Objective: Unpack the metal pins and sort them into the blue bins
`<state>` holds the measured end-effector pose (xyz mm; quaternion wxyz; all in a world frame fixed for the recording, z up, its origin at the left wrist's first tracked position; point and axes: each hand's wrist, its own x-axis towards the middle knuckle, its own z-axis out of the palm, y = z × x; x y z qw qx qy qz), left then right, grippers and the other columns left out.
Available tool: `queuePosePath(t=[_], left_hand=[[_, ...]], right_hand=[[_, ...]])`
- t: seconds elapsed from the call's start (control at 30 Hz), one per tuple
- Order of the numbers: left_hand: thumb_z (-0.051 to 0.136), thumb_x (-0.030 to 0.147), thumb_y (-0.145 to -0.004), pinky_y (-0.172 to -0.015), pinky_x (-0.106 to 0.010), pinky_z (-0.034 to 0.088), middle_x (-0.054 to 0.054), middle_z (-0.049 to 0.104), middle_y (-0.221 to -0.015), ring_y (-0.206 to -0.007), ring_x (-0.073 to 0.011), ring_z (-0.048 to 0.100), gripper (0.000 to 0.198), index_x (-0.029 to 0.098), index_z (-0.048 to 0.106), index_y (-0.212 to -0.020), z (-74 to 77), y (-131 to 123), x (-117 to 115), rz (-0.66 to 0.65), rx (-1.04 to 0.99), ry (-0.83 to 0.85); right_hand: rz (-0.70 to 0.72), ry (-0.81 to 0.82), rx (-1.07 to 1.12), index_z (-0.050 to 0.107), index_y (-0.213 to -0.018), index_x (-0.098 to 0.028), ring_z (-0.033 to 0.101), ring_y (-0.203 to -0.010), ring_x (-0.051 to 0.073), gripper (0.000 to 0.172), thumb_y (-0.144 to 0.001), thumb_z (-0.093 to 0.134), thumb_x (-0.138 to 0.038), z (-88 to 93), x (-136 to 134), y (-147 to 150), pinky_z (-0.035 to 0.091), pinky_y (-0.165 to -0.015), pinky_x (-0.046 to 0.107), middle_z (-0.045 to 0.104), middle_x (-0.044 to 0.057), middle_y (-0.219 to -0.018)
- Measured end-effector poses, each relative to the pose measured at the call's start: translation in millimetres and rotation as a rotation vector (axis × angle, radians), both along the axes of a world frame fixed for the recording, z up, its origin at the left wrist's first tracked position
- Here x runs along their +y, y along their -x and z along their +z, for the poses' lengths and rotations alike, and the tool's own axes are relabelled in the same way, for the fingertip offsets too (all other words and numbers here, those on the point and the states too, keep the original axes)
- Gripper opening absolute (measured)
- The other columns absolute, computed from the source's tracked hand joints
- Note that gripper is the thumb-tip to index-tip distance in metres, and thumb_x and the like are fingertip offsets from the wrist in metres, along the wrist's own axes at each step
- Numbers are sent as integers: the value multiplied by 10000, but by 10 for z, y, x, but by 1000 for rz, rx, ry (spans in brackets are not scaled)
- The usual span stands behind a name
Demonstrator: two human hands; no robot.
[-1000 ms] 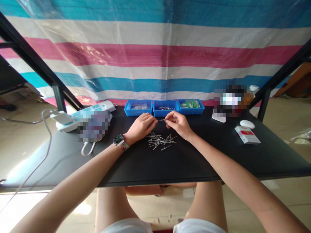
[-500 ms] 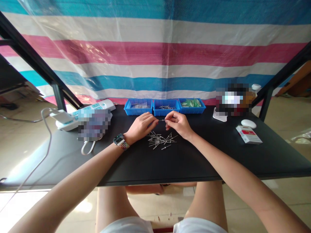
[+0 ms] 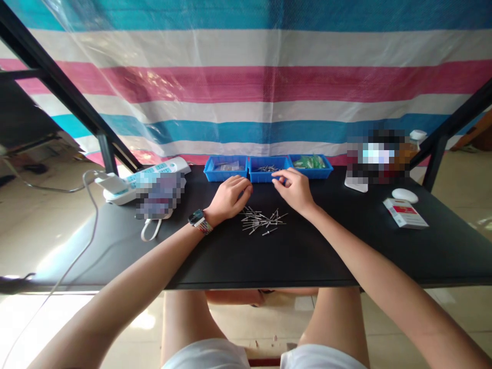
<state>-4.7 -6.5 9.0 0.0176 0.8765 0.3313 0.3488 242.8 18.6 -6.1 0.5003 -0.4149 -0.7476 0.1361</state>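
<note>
My left hand point(image 3: 231, 197), with a watch on the wrist, is closed just in front of the left and middle blue bins. Its fingertips curl inward, and whatever they hold, if anything, is hidden. Close to the front right of the middle bin point(image 3: 263, 178) is my right hand point(image 3: 294, 190), its thumb and index finger apart with nothing visible between them. Loose blind rivets point(image 3: 261, 221) lie in a pile on the black table point(image 3: 246, 264), below and between both hands. More thin metal rivets point(image 3: 268, 168) are inside the middle bin.
The left bin point(image 3: 209, 176) holds clear plastic bags; the right bin point(image 3: 326, 174) holds green-and-white packets. At left are a power strip point(image 3: 177, 165) and a white cable point(image 3: 96, 212). A white-and-red box point(image 3: 405, 213) and white oval case point(image 3: 405, 195) lie at right.
My right hand has moved away from my left, toward the bins. The rivet seen between the two hands is out of sight. The whole view has shifted slightly.
</note>
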Motion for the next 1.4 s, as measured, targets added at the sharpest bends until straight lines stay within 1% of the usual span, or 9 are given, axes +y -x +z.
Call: queuePosePath(t=[0.13,0.2,0.33,0.57,0.7,0.87,1.0,1.2,1.4], left_hand=[[389,286,-1121,-780,-390,481,-82,659,-844,-799,-238,587,309,219,561,-872,-11,3,9,-8,4,-5],[388,290,-1123,-771,-389,482,-82,651,-839,-792,-237,581,311,218,554,-870,-16,3,16,-15,-2,0],[381,290,-1122,-789,-392,495,-90,662,-855,-807,-239,590,314,217,562,-876,-20,-4,24,-27,16,16],[392,285,-1115,-773,-396,493,-88,670,-849,-796,-239,593,306,212,586,-891,-9,-11,22,-21,35,-1],[395,293,-1116,-783,-392,501,-87,673,-850,-798,-237,603,318,214,595,-883,-7,-13,25,-22,37,11],[405,288,-1112,-787,-380,498,-84,667,-851,-808,-237,609,307,215,591,-879,-14,-18,30,-25,32,26],[410,277,-1109,-791,-372,497,-81,667,-863,-814,-232,610,287,209,598,-903,-12,-15,29,-39,33,22],[566,340,-1064,-848,-373,521,-67,706,-954,-896,-234,649,159,207,651,-1084,-39,-27,45,-82,56,9],[557,294,-1071,-839,-345,538,-61,684,-968,-901,-213,665,131,212,651,-1111,-93,-32,72,-49,17,-22]], right_hand=[[372,-3,-283,853,-1007,-239,681,-878,181,304,-943,630,-43,-31,-235,170,554,-841,312,728,53,-1011],[441,1,-359,858,-1010,-246,682,-996,201,334,-945,628,-13,-48,-282,252,545,-939,330,714,58,-1027],[402,22,-434,852,-1039,-239,658,-991,198,298,-964,653,-31,-84,-266,295,539,-933,325,670,56,-988],[260,-24,-552,821,-1091,-207,651,-1009,233,203,-976,692,-100,-23,-230,141,537,-881,349,657,78,-1005],[319,-80,-576,832,-1095,-233,640,-994,224,232,-991,676,-96,-15,-203,103,541,-879,357,655,78,-1027],[308,-77,-599,800,-1029,-203,641,-989,226,144,-1009,675,-134,-21,-166,49,540,-877,357,655,84,-1027],[301,-32,-515,761,-1043,-195,654,-1072,228,141,-1001,656,-111,-29,-122,-13,534,-914,340,668,86,-1106],[312,171,-142,781,-971,-192,637,-773,166,87,-974,694,-188,-108,-32,18,513,-742,300,694,37,-919],[434,388,174,795,-1039,-212,717,-851,203,189,-903,752,-336,-111,-28,82,560,-807,342,788,48,-967]])
